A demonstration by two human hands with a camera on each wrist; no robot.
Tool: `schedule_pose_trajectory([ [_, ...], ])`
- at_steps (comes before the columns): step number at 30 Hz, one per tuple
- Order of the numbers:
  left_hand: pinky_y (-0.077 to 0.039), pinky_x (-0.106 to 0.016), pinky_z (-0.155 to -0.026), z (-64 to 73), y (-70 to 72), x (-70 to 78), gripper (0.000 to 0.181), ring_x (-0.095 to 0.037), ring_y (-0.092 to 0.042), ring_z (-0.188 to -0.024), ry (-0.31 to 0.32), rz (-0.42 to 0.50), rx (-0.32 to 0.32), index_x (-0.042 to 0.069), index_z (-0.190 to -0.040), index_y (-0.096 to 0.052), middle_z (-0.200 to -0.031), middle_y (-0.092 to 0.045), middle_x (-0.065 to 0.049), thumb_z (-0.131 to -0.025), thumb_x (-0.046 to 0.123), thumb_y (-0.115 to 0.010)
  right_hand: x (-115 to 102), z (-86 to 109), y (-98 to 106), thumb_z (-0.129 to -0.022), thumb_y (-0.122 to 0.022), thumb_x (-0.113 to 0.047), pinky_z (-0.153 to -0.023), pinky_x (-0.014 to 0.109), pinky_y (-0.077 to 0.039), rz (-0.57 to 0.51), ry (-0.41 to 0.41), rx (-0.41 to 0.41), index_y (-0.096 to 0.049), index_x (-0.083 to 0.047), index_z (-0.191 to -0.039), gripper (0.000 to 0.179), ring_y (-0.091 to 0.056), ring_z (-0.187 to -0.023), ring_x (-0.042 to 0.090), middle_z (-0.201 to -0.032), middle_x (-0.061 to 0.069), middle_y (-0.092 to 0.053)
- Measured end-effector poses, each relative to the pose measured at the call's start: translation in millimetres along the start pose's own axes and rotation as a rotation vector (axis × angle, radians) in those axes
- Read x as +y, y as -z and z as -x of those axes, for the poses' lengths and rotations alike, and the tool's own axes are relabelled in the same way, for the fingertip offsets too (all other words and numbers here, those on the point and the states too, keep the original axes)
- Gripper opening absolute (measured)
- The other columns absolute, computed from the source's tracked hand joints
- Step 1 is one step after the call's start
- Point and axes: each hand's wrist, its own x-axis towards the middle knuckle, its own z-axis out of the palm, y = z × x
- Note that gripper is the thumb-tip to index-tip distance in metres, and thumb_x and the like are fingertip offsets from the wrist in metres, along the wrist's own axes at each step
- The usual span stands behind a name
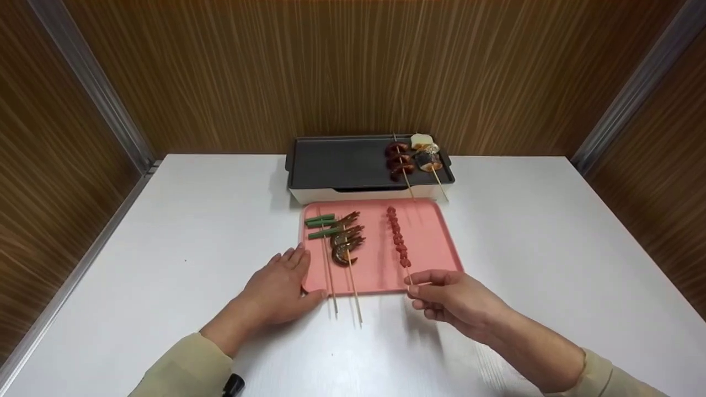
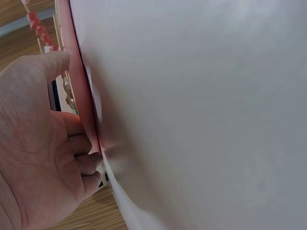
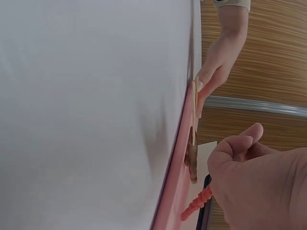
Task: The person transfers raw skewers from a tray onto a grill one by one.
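My right hand point(image 1: 452, 298) pinches the bare stick end of a skewer threaded with small red pieces point(image 1: 397, 237), which extends over the right half of a pink tray point(image 1: 375, 220). In the right wrist view those red pieces point(image 3: 197, 203) show beyond my curled fingers. At the tray's left front corner rests my left hand point(image 1: 278, 289), fingers extended along the edge and thumb at the front rim. Beside it on the tray lie a skewer of green vegetable pieces point(image 1: 322, 234) and a shrimp skewer point(image 1: 347, 248), both sticks jutting past the front rim.
Behind the tray stands a black griddle point(image 1: 342, 162) on a white base. On its right side lie a skewer of dark reddish-brown pieces point(image 1: 400, 160) and one with a white block and a dark-skinned piece point(image 1: 429, 159). Wood-patterned panels point(image 1: 353, 66) surround the white table point(image 1: 529, 231).
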Motion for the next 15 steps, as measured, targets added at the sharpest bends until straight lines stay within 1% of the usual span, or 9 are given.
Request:
schedule_pose_trajectory([
  [7,-0.024,-0.054,-0.128,0.6,-0.6,-0.8,0.09,-0.041,-0.028,-0.158,0.007,-0.003,-0.006,-0.008,-0.161,-0.035,-0.169,-0.031,-0.024,-0.103,0.058,-0.054,-15,10.6,3,-0.104,-0.068,-0.012,-0.076,0.024,-0.054,0.057,0.044,-0.015,-0.062,0.002,-0.132,0.031,-0.066,-0.087,0.012,-0.098,0.004,-0.07],
  [11,-0.023,-0.054,-0.129,0.2,0.0,-0.6,0.091,-0.04,-0.027,-0.158,0.012,-0.004,-0.014,-0.007,-0.162,-0.034,-0.17,-0.03,-0.023,-0.103,0.059,-0.054,-29,13.4,2,-0.105,-0.067,-0.012,-0.078,0.025,-0.055,0.085,0.06,0.004,-0.062,0.003,-0.135,0.034,-0.067,-0.088,0.012,-0.099,0.004,-0.072],
  [15,-0.022,-0.053,-0.129,0.2,0.1,-0.7,0.091,-0.039,-0.026,-0.159,0.013,-0.001,-0.019,-0.006,-0.162,-0.034,-0.17,-0.029,-0.022,-0.103,0.06,-0.053,-43,10.6,-1,-0.106,-0.065,-0.01,-0.079,0.025,-0.057,0.096,0.08,0.029,-0.062,0.004,-0.137,0.034,-0.067,-0.089,0.013,-0.101,0.004,-0.072],
])
